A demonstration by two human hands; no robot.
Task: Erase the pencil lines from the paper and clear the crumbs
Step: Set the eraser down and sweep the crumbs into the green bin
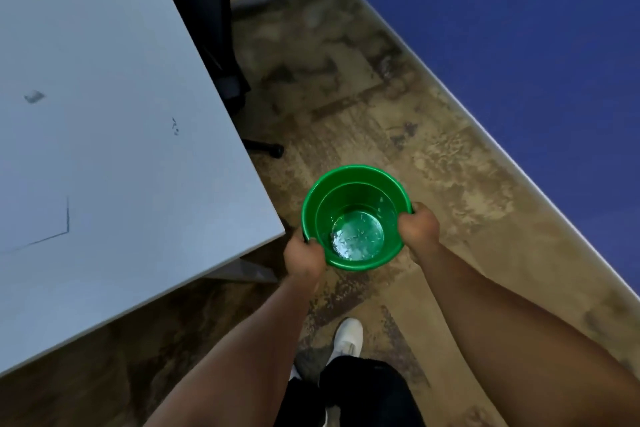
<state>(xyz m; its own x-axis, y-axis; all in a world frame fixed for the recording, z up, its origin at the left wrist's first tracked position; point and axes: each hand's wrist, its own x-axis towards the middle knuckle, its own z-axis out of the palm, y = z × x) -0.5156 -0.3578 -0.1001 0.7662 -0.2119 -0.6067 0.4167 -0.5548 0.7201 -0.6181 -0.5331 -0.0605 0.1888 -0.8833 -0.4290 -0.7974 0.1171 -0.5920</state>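
Both hands' fingers, mostly hidden, curled around opposite rims of a green bucket point(356, 217) holding blurred crumbs point(356, 236), beside the counter point(121, 149) corner.

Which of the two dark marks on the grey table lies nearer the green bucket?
The small speckled smudge near the grey table's right edge; the grey rectangular scrap lies farther left from the green plastic bucket.

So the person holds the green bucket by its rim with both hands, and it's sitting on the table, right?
Not quite. Both hands, left hand and right hand, do grip the rim of the green bucket, but the head view shows it beside the table, over the floor, not on the tabletop.
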